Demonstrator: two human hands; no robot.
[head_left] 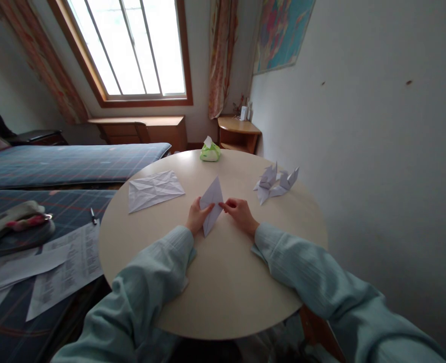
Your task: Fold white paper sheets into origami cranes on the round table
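Note:
A folded piece of white paper (216, 192), shaped like a long diamond, is held up over the round table (241, 282). My left hand (198, 216) grips it from the left, thumb across its front face and fingers behind. On the other side, my right hand (241, 214) pinches the paper's right edge between thumb and forefinger. Several folded paper figures (278, 182) with pointed tips stand close together to the right. At the left lies a creased sheet of white paper (155, 190), opened out flat.
A green tissue pack (210, 151) sits at the table's far edge. Left of the table, a bed (82, 201) with a plaid cover bears printed sheets (69, 259), a pen (93, 216) and a grey-white object (13, 222). The white wall (374, 151) rises at the right.

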